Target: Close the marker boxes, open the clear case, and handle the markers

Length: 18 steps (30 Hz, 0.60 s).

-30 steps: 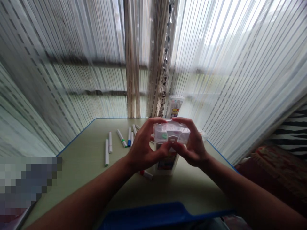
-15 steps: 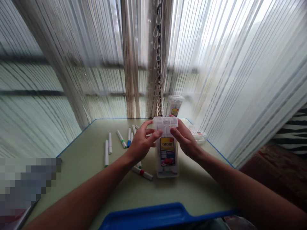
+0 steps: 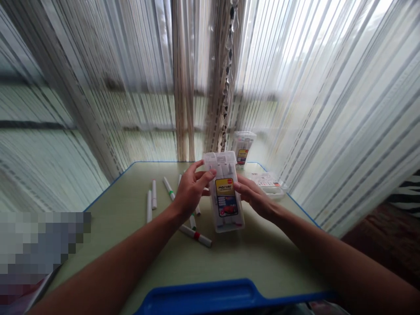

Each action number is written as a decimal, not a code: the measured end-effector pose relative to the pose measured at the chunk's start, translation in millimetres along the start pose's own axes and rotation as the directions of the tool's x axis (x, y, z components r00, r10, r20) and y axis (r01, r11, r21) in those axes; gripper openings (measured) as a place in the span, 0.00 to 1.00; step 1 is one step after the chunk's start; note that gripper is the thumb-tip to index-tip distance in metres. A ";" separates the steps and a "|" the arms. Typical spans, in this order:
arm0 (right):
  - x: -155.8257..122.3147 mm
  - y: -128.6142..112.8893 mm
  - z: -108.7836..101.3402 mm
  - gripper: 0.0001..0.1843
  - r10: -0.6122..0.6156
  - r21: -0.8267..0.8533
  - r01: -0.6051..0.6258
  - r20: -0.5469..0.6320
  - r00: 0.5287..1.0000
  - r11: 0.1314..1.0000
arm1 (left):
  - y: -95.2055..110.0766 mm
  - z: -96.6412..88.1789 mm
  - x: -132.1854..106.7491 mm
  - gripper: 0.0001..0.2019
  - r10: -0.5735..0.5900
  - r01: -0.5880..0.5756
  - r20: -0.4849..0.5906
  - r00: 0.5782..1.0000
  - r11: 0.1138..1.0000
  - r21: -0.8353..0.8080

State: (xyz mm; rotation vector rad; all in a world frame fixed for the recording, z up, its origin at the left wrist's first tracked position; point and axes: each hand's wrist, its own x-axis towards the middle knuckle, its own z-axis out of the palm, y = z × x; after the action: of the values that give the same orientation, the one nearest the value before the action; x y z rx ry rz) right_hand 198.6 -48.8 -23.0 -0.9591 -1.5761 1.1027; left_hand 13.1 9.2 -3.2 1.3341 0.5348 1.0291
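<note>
A clear plastic marker case [image 3: 226, 223] with a yellow and dark "Marker" label stands tilted above the table, its top leaning left. My left hand [image 3: 192, 188] grips its upper left side, thumb on the front near the lid. Lower on the right edge, my right hand [image 3: 254, 192] holds the case with thumb in front and fingers behind. Pale markers are visible inside it. Loose white markers lie to the left, one with a red band [image 3: 197, 236] close to the case and one with a green band [image 3: 169, 189] farther back; my left hand partly hides several.
A second clear marker case [image 3: 243, 151] stands upright at the back. A white flat case [image 3: 269, 184] lies at the back right. The pale green table [image 3: 108, 245] has a blue edge and a blue front ledge [image 3: 200, 295]. String curtains [image 3: 144, 109] hang behind.
The marker case has tipped, its top going left and its bottom lifting slightly. My right hand has slid down from the lid to the case's side. The view has shifted a little.
</note>
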 end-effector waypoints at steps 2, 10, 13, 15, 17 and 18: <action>-0.4 -1.3 0.5 0.23 -0.008 -0.008 0.008 0.024 1.000 1.000 | 1.2 0.4 0.2 0.29 -0.006 0.006 -0.017 1.000 1.000 -0.020; 0.0 -5.8 4.1 0.25 -0.003 0.016 0.002 0.083 0.997 1.000 | 4.2 1.2 0.3 0.27 -0.005 0.000 -0.104 0.995 0.999 -0.046; 0.7 -6.5 6.0 0.26 -0.028 0.043 0.024 0.093 0.995 0.999 | 4.6 1.3 -0.3 0.27 0.000 -0.006 -0.106 0.994 0.998 -0.056; 0.9 -6.5 6.6 0.26 -0.033 0.057 0.028 0.094 0.995 0.998 | 5.0 1.7 -0.7 0.27 0.000 -0.006 -0.104 0.995 0.998 -0.056; 0.9 -6.4 6.7 0.26 -0.031 0.061 0.026 0.093 0.995 0.998 | 5.3 2.1 -0.9 0.26 0.001 -0.007 -0.101 0.995 0.999 -0.053; 0.8 -6.4 6.6 0.25 -0.031 0.060 0.025 0.088 0.996 0.998 | 5.3 2.2 -0.9 0.26 0.002 -0.007 -0.100 0.995 0.999 -0.051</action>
State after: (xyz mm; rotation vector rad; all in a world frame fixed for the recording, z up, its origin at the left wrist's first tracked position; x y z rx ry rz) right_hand 191.5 -51.3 -17.5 -0.8568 -1.6152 1.1796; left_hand 12.9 6.8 2.1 1.2445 0.5767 1.1105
